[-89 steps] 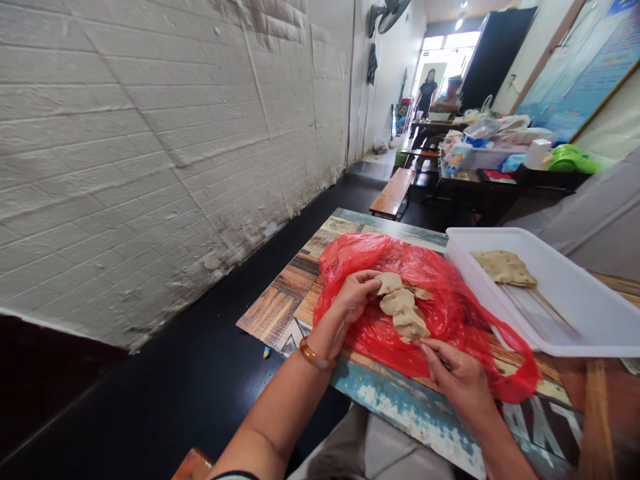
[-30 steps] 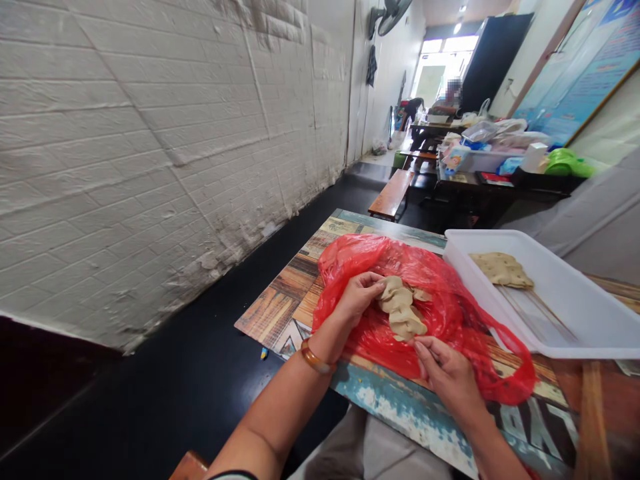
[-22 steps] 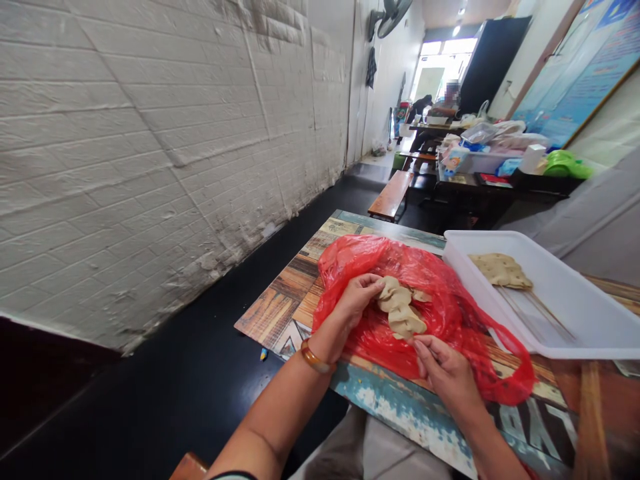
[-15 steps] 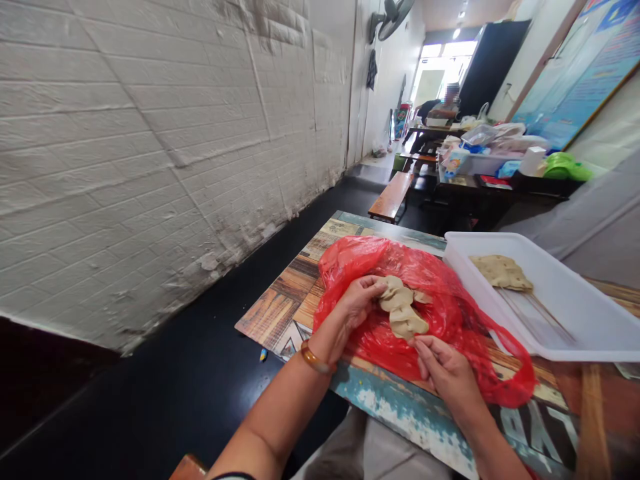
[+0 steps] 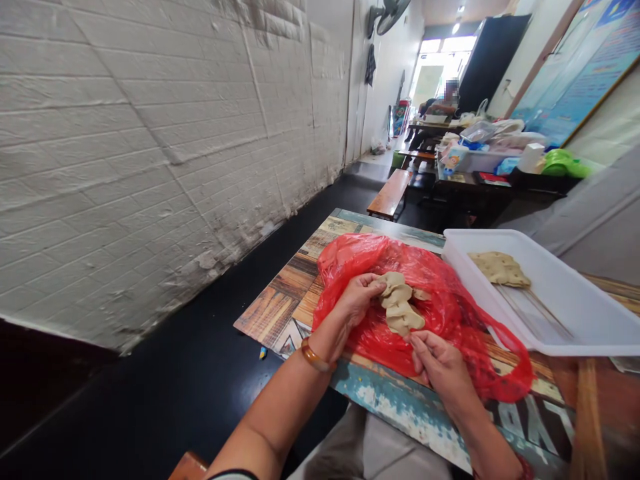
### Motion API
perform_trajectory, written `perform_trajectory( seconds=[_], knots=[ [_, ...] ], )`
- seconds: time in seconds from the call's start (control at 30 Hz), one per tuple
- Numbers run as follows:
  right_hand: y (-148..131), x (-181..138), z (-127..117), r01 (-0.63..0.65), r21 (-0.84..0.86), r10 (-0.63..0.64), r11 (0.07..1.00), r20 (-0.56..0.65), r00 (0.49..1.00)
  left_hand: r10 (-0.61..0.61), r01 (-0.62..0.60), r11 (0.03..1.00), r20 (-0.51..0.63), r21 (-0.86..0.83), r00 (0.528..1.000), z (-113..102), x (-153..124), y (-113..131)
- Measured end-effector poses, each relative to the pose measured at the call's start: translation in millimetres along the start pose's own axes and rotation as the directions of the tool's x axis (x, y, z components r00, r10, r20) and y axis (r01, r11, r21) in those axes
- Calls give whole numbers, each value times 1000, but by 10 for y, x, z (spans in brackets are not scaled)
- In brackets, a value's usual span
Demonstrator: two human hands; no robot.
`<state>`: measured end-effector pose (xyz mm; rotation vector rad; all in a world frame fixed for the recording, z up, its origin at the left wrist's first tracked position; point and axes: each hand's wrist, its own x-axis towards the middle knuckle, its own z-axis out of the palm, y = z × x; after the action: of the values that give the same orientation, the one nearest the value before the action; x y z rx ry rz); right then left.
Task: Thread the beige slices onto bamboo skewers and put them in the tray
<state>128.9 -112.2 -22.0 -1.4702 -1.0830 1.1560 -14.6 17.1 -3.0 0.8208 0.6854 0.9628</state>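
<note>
A red plastic bag (image 5: 450,313) lies spread on the painted wooden table (image 5: 280,307). Over it I hold a row of folded tan food slices (image 5: 399,308). My left hand (image 5: 356,301), with a bangle at the wrist, pinches the far end of the slices. At their near end my right hand (image 5: 439,360) is closed with its fingers pinched together; what it grips there is hidden. To the right a white tray (image 5: 575,300) holds finished tan skewers (image 5: 500,268) with thin sticks.
A white brick wall runs along the left, with dark floor between it and the table. A wooden bench (image 5: 391,193) and a cluttered table (image 5: 490,167) stand farther back. A person sits far off near the doorway.
The tan slices have been pushed closer together into a tighter bunch, my right hand moving toward my left. The standing person at the doorway has gone.
</note>
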Motion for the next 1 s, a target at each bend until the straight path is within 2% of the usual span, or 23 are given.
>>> perform_trajectory(
  seconds=[0.23,0.4,0.6,0.87,1.0],
  knots=[
    [-49,17,-10,-61,99,57,993,42,998,5,-5,1000,32,-19,999,12,-27,34],
    [-16,28,-61,-85,186,72,979,74,995,-51,55,996,67,-63,996,19,-68,79],
    [-14,35,-64,-57,187,50,981,41,998,-23,31,998,175,-46,984,-7,-100,108],
    [-30,27,-69,-77,186,64,980,72,995,-21,26,997,71,-72,997,-14,-58,75],
    [-9,31,-70,-76,178,63,981,76,995,-25,35,996,114,-83,993,1,-69,78]
  ],
)
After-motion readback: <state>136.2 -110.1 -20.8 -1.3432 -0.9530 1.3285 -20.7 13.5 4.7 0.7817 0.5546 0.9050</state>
